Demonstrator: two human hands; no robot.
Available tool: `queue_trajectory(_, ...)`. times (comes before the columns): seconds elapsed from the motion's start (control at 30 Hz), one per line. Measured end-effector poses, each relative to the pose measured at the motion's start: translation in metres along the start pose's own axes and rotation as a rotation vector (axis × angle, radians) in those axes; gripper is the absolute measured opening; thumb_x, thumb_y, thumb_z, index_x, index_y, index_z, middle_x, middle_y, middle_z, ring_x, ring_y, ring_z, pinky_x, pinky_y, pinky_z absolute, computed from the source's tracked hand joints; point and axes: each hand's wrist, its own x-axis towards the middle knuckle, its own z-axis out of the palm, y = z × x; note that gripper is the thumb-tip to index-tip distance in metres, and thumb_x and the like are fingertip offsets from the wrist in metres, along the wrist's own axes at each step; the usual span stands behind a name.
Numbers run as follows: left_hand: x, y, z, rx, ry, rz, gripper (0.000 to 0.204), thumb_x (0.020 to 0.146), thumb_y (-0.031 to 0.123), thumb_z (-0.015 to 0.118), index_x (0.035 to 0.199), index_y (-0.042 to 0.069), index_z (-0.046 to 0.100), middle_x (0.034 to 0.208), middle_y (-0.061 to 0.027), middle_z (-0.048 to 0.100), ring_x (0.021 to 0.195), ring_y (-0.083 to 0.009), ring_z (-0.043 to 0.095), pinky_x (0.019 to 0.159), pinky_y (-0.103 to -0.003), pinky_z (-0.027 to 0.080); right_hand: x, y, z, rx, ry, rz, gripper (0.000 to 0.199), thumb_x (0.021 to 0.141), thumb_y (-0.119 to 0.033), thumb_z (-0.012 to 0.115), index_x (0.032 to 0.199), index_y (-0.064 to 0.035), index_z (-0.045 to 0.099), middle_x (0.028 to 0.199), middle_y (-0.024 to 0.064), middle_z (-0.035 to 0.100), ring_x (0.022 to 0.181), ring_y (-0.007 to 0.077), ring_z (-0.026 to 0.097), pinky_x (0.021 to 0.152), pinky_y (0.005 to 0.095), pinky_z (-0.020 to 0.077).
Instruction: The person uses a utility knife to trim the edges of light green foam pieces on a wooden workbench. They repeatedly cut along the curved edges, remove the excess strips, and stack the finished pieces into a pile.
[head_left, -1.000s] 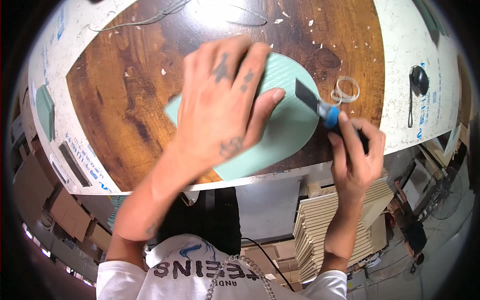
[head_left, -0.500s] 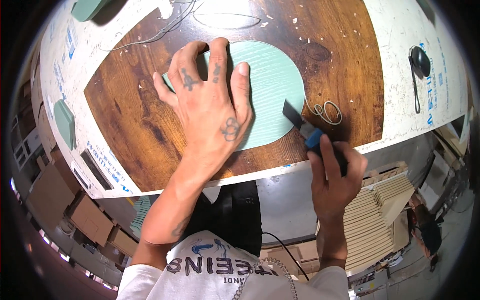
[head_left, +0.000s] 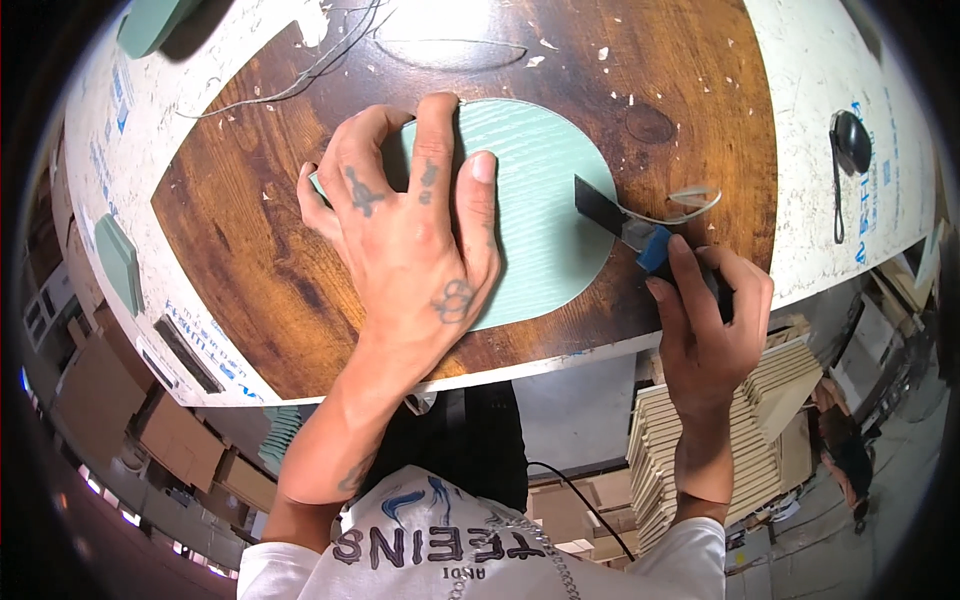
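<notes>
On the counter (head_left: 250, 260), your left hand (head_left: 420, 230) now sits flat, fingers spread, further onto the green oval panel (head_left: 545, 200); your right hand (head_left: 705, 320) grips the scraper (head_left: 625, 225), which has probably slid along the edge.

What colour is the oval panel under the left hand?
Pale mint green with a fine wood-grain texture; the oval panel shows best in the head view.

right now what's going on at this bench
A person presses the left hand flat on a pale green oval panel lying on a round wooden tabletop. The right hand grips a blue-handled utility knife, its dark blade at the panel's right edge. A thin curled strip lies just beyond the blade. Another green piece rests at the left.
</notes>
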Motion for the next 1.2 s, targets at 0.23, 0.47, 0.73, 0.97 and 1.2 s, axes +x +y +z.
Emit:
queue_trajectory(0.23,0.002,0.004,-0.004,-0.012,-0.017,0.001,0.038,0.101,0.031,0.056,0.131,0.007,0.063,0.12,-0.0195,0.051,0.116,-0.0334,0.049,0.108,-0.055,0.026,0.045,0.009,0.02,0.098,0.149,-0.164,0.046,0.074,-0.015,0.086,0.119,-0.0175,0.074,0.099,0.0068,0.062,0.086,0.0263,0.058,0.07,0.0373,0.0508)
queue_trajectory(0.47,0.019,-0.012,-0.003,-0.097,-0.017,0.208,0.033,0.099,0.036,0.059,0.122,0.016,0.071,0.115,-0.0135,0.06,0.117,-0.0289,0.054,0.108,-0.053,0.031,0.031,0.014,0.015,0.079,0.129,-0.157,0.049,0.073,-0.017,0.087,0.12,-0.0191,0.074,0.098,0.0066,0.063,0.087,0.0262,0.059,0.07,0.0371,0.0508)
queue_trajectory(0.73,0.024,-0.032,0.011,-0.087,0.223,0.201,0.054,0.09,0.033,0.072,0.126,-0.005,0.06,0.12,-0.0262,0.053,0.118,-0.0369,0.048,0.102,-0.054,0.034,-0.046,-0.017,0.005,0.084,0.043,0.055,0.044,0.08,-0.024,0.084,0.122,-0.0146,0.074,0.113,0.0086,0.059,0.096,0.029,0.055,0.077,0.0398,0.0497)
queue_trajectory(0.97,0.011,-0.027,0.003,-0.059,0.113,0.054,0.05,0.092,0.026,0.072,0.124,-0.008,0.056,0.111,-0.0259,0.052,0.103,-0.038,0.048,0.091,-0.051,0.04,-0.046,-0.017,0.007,0.087,0.076,0.054,0.043,0.084,-0.023,0.082,0.125,-0.0126,0.073,0.113,0.0114,0.058,0.095,0.0294,0.055,0.076,0.0404,0.0485)
queue_trajectory(1.2,0.009,-0.03,0.003,0.005,0.041,0.075,0.053,0.099,0.035,0.061,0.127,-0.01,0.054,0.106,-0.0259,0.05,0.101,-0.034,0.047,0.086,-0.05,0.043,-0.026,-0.019,0.007,0.144,0.057,0.08,0.04,0.083,-0.02,0.082,0.122,-0.0127,0.074,0.104,0.0107,0.062,0.09,0.0289,0.056,0.075,0.0401,0.0491)
